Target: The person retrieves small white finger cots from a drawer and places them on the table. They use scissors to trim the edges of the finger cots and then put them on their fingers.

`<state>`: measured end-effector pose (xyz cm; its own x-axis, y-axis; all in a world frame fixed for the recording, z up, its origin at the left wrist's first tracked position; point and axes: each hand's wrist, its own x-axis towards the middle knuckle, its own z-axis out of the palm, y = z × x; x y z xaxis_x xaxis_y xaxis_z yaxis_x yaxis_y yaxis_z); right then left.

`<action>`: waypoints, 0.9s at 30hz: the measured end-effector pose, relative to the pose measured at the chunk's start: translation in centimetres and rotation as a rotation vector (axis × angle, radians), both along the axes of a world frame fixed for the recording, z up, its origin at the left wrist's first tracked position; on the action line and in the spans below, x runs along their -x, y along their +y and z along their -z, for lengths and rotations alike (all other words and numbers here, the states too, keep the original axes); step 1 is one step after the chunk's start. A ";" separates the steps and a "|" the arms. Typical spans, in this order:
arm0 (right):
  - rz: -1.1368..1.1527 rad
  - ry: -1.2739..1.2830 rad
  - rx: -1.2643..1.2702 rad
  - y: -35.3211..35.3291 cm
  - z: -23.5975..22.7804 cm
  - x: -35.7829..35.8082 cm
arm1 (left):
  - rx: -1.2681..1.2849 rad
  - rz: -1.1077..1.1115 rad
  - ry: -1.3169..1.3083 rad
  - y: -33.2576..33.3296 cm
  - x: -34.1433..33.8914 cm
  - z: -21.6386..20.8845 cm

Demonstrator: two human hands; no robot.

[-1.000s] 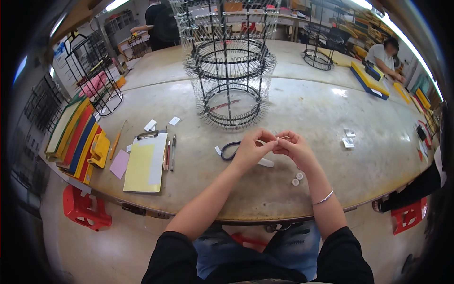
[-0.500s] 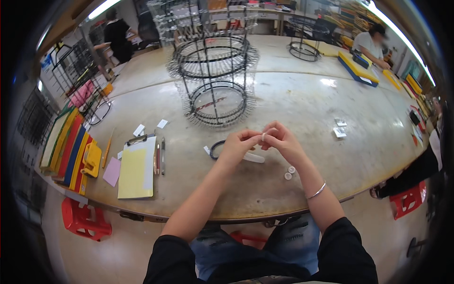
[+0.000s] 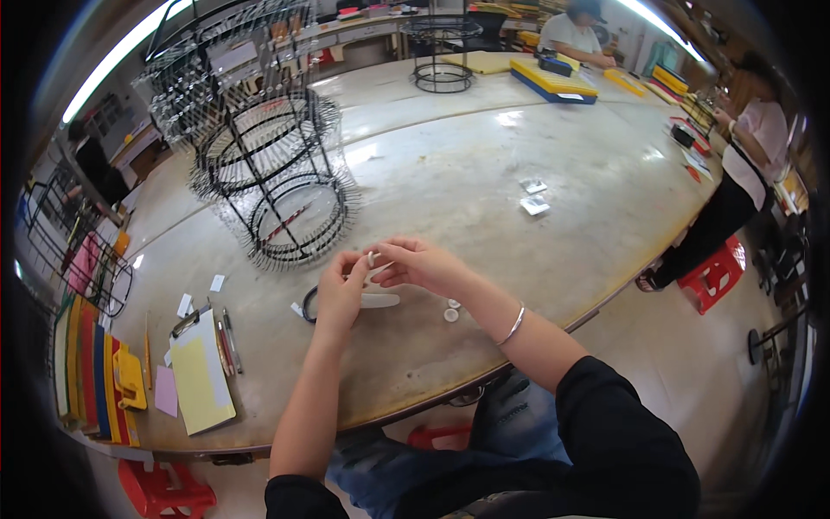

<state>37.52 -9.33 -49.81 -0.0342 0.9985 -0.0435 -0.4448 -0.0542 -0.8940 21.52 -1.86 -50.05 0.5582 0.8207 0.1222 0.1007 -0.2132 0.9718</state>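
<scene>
My left hand (image 3: 341, 290) and my right hand (image 3: 424, 266) meet above the table near its front edge. Between their fingertips is a small white ring-shaped piece (image 3: 372, 259), pinched from both sides; its exact kind is too small to make out. Beneath the hands lies a pale, flat curved strip (image 3: 379, 300). A dark loop (image 3: 309, 304), partly hidden by my left hand, rests on the tabletop. Small white round pieces (image 3: 451, 315) lie below my right wrist.
A black wire rack (image 3: 277, 173) with many prongs stands at left. A clipboard (image 3: 203, 372), pens (image 3: 229, 337) and coloured trays (image 3: 95, 372) lie at the left edge. Small clear packets (image 3: 534, 205) are beyond my right hand. Other people work at the far right.
The whole view has swung to the right, so the table and rack appear farther left. Both hands stay together around the small white piece, my right fingers slightly more extended.
</scene>
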 end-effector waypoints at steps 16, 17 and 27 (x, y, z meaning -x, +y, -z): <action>0.237 -0.062 0.039 0.8 2.1 -2.0 | -0.080 -0.387 -0.120 4.0 1.5 0.8; 0.255 -0.033 0.032 0.6 1.0 -1.2 | 0.022 -0.419 -0.132 4.4 2.3 0.6; 0.075 -0.016 -0.035 0.0 0.4 -0.1 | -0.534 -0.095 -0.035 -0.8 -0.5 -0.4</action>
<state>37.66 -9.34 -50.20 0.0416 0.9991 -0.0089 -0.4324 0.0100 -0.9016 21.98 -2.68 -49.63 0.4730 0.6860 0.5529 0.1134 -0.6697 0.7339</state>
